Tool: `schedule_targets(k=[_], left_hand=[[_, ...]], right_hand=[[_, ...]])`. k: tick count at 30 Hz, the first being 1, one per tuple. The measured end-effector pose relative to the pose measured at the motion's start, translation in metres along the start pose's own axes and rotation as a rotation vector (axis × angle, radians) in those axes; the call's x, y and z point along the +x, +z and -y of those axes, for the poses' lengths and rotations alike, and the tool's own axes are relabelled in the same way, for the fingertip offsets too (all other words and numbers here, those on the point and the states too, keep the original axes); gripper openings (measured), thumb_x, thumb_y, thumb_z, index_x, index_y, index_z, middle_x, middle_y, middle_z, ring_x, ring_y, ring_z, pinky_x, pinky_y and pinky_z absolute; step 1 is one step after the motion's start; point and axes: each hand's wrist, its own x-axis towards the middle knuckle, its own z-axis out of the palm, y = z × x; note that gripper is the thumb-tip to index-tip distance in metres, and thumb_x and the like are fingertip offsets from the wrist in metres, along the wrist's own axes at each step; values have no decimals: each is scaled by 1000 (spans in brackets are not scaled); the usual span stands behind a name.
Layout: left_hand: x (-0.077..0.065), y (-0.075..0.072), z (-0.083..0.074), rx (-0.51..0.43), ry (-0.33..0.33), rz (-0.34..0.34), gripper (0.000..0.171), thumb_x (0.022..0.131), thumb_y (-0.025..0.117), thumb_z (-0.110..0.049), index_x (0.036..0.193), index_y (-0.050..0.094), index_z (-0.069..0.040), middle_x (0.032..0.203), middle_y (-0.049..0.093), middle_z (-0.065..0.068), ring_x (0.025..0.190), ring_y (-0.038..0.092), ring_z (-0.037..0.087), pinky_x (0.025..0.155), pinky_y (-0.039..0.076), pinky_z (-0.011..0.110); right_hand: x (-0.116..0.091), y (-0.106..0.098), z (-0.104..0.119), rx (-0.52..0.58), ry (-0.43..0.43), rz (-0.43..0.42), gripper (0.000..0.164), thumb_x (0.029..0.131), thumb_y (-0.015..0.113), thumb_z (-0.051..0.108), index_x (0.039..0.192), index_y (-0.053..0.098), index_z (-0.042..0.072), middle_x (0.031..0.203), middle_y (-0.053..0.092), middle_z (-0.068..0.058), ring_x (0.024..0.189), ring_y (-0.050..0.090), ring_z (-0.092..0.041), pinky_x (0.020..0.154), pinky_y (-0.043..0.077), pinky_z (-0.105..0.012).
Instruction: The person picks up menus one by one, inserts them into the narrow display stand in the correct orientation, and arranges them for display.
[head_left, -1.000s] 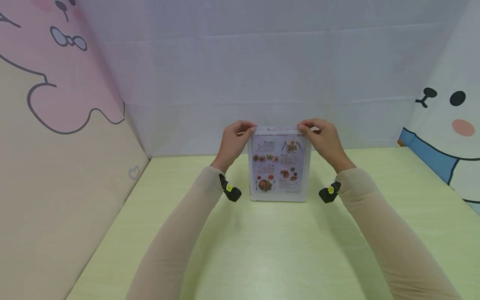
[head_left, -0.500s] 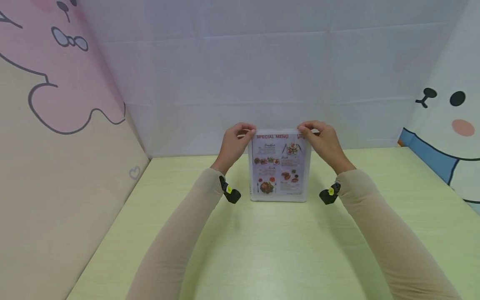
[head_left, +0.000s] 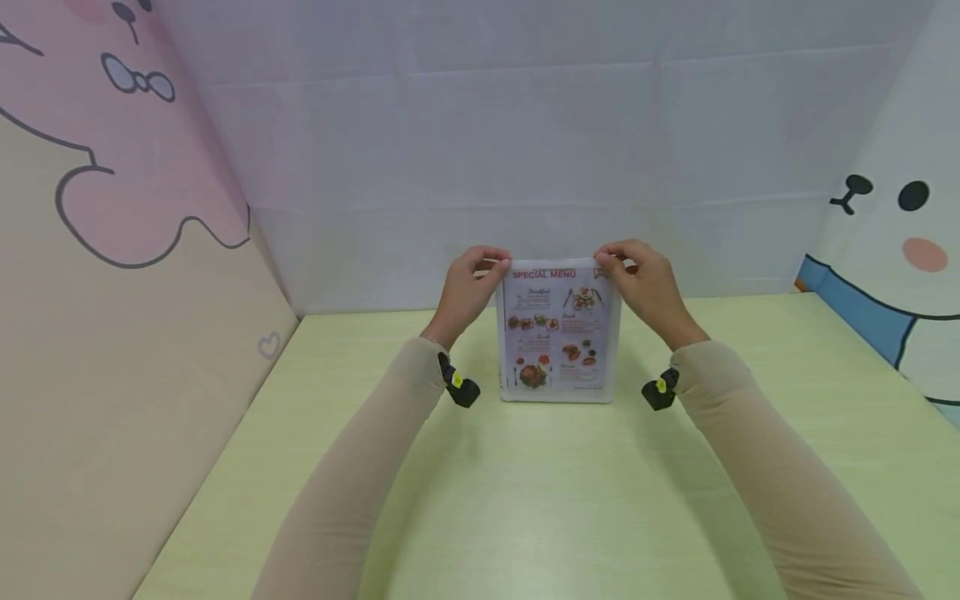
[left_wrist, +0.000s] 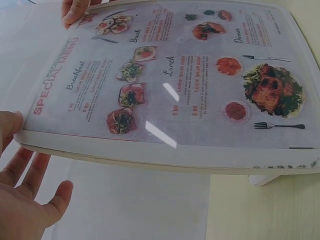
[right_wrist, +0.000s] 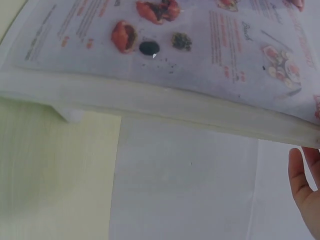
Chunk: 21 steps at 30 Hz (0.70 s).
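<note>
A white menu display stand (head_left: 558,397) stands upright on the table, its printed menu sheet (head_left: 558,329) facing me. The heading "SPECIAL MENU" runs along its top. At the upper left corner, my left hand (head_left: 465,287) pinches the edge between thumb and fingers. The right hand (head_left: 648,279) pinches the upper right corner. Seen from the left wrist, the left hand (left_wrist: 30,190) has fingers on both sides of the corner. In the right wrist view, part of the right hand (right_wrist: 307,185) shows below the stand's white edge (right_wrist: 165,102); its grip is cut off.
The pale green table (head_left: 540,500) extends around the stand. Behind it hangs a white cloth backdrop (head_left: 525,150). A panel with a pink cartoon (head_left: 135,200) borders the left side, and another cartoon panel (head_left: 885,250) the right. A small foot (left_wrist: 262,179) props the stand behind.
The menu sheet has slid slightly down in the stand, so its heading reads clearly below the top edge. Both hands have dropped a little with it, still at the same corners.
</note>
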Motion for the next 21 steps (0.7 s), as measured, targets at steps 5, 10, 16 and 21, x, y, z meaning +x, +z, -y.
schedule_targets(k=[5, 10, 16, 21], left_hand=[[0, 0, 0, -2, 19, -6, 23, 96, 60, -27, 110, 65, -10, 120, 59, 5, 109, 57, 17, 93, 50, 36], [-1, 0, 1, 14, 45, -23, 22, 96, 60, -25, 110, 66, -10, 118, 60, 5, 108, 58, 17, 89, 52, 34], [-3, 0, 2, -1, 55, -43, 22, 95, 62, -24, 110, 68, -10, 115, 62, 5, 107, 58, 17, 91, 52, 34], [-5, 0, 2, -10, 49, -47, 23, 95, 61, -25, 112, 69, -11, 115, 64, 5, 106, 59, 16, 91, 52, 35]], right_hand=[[0, 1, -1, -107, -153, -42, 20, 94, 61, 13, 102, 67, -4, 103, 67, -18, 93, 55, -24, 74, 47, -36], [-1, -1, -3, -153, -192, -39, 17, 93, 64, 12, 103, 69, 0, 103, 68, -14, 95, 57, -25, 74, 49, -39], [-4, -2, -3, -156, -200, -46, 18, 91, 66, 12, 104, 70, 1, 104, 69, -14, 97, 58, -27, 74, 51, -42], [-7, -4, -5, -139, -219, -55, 20, 91, 65, 8, 108, 70, -2, 107, 70, -17, 97, 59, -29, 75, 52, -44]])
